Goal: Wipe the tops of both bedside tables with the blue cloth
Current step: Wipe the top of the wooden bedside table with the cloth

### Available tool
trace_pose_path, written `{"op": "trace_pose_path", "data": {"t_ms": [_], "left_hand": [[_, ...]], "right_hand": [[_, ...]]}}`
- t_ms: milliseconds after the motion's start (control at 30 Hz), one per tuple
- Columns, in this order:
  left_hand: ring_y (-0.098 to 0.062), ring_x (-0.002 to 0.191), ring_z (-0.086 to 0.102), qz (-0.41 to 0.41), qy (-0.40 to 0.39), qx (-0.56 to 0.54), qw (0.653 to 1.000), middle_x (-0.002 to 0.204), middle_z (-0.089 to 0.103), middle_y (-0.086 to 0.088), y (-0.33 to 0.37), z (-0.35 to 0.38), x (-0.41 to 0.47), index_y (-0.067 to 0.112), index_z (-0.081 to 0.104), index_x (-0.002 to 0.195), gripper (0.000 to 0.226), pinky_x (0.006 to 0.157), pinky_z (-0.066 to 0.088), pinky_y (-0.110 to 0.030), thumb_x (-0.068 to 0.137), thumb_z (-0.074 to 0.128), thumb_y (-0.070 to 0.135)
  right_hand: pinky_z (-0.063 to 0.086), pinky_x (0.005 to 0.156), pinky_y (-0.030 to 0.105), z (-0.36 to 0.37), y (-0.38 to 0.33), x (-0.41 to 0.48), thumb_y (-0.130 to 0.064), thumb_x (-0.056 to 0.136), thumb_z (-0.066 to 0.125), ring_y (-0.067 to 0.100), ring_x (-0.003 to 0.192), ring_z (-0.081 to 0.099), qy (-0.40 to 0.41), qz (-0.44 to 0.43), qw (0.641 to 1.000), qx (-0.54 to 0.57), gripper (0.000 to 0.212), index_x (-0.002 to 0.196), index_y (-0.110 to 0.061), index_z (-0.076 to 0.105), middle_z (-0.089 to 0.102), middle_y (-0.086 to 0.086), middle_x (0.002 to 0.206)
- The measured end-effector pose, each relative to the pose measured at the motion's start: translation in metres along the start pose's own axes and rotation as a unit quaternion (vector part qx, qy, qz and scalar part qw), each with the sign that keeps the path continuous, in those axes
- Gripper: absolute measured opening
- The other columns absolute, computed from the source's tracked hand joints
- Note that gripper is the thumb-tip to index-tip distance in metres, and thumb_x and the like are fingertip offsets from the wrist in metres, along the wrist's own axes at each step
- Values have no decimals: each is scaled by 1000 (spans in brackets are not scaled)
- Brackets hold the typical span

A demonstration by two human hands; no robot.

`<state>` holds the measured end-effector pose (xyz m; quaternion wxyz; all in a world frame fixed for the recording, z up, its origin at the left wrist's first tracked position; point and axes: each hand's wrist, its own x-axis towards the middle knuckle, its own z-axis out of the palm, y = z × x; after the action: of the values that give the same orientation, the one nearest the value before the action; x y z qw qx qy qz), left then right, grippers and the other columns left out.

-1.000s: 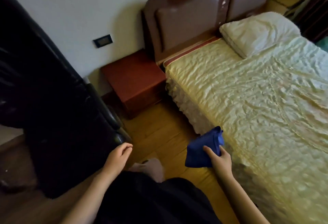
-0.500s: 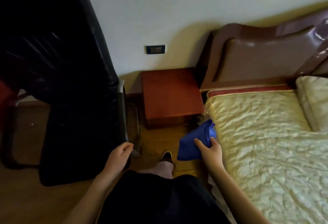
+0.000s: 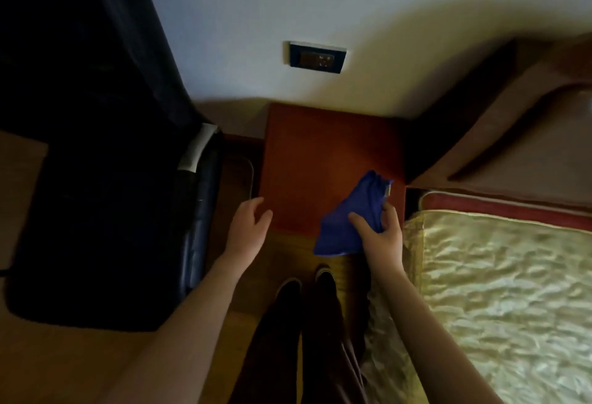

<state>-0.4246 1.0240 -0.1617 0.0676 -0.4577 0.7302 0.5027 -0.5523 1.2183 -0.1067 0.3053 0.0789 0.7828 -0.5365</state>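
A reddish-brown bedside table (image 3: pixel 320 154) stands against the wall straight ahead, its top bare. My right hand (image 3: pixel 382 237) grips the blue cloth (image 3: pixel 349 218), which hangs over the table's front right corner, slightly above the surface. My left hand (image 3: pixel 248 230) hovers at the table's front left corner with fingers apart and holds nothing. Only this one bedside table is in view.
A black leather chair (image 3: pixel 96 179) fills the left side, close to the table. The bed (image 3: pixel 512 291) with a cream quilt and brown headboard (image 3: pixel 512 134) lies on the right. A dark wall socket (image 3: pixel 317 57) sits above the table. My legs and shoes (image 3: pixel 307 288) stand on the wooden floor.
I have stepped up to the bedside table, which now lies directly below. Both hands moved forward, and the cloth now reaches over the table's front right corner.
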Motion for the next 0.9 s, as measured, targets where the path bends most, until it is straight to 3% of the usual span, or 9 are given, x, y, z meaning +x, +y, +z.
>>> {"op": "trace_pose_path", "data": {"t_ms": [167,267,400,500,600,700,800,900], "left_hand": [[-23,140,35,-34,58,23,997,154,31,-7,-50,45,87,18,26,151,64,114,33,-41,95,51,40],[-26,142,32,-74,58,9,996,156,27,-9,-85,67,121,18,16,153,73,115,32,-44,94,49,46],[-22,138,40,-60,59,-20,996,153,36,-4,-110,80,129,23,22,151,65,112,37,-42,95,49,43],[-20,137,42,-56,66,-26,996,151,40,-2,-113,78,130,25,26,149,61,111,39,-44,95,49,40],[-17,133,47,-47,71,-59,995,148,46,3,-112,76,137,31,30,147,56,108,43,-45,95,46,45],[-16,125,55,-37,94,-97,990,143,51,6,-118,81,143,36,33,144,48,102,49,-42,98,41,45],[-19,109,64,-36,118,-81,989,136,57,6,-128,90,147,42,32,141,44,86,56,-42,98,34,50],[-18,108,64,-47,126,-94,986,133,59,8,-130,91,150,47,34,136,40,87,54,-42,96,34,51]], "right_hand": [[54,66,15,30,60,92,-24,86,70,4,91,68,-51,-3,998,30,31,111,-36,55,64,-8,110],[56,71,25,34,116,126,-23,85,72,19,102,67,-39,28,998,-36,40,121,-23,55,66,0,114],[48,80,30,23,139,129,-31,84,72,28,110,61,23,30,981,-188,54,130,-17,49,63,9,120],[36,105,43,19,131,128,-40,84,68,37,129,42,72,-132,904,-399,78,147,-11,32,45,20,140],[24,117,47,36,133,149,-53,87,54,33,144,26,-31,-300,795,-527,75,151,-20,31,31,16,155],[13,121,49,61,146,185,-66,86,39,28,150,13,-117,-329,727,-591,79,153,-27,24,22,8,161],[6,122,47,73,166,199,-71,82,38,28,151,6,-122,-348,690,-623,85,154,-29,18,15,3,162],[6,122,46,84,167,196,-70,84,39,28,151,6,-168,-426,637,-620,84,154,-28,17,14,0,161]]}}
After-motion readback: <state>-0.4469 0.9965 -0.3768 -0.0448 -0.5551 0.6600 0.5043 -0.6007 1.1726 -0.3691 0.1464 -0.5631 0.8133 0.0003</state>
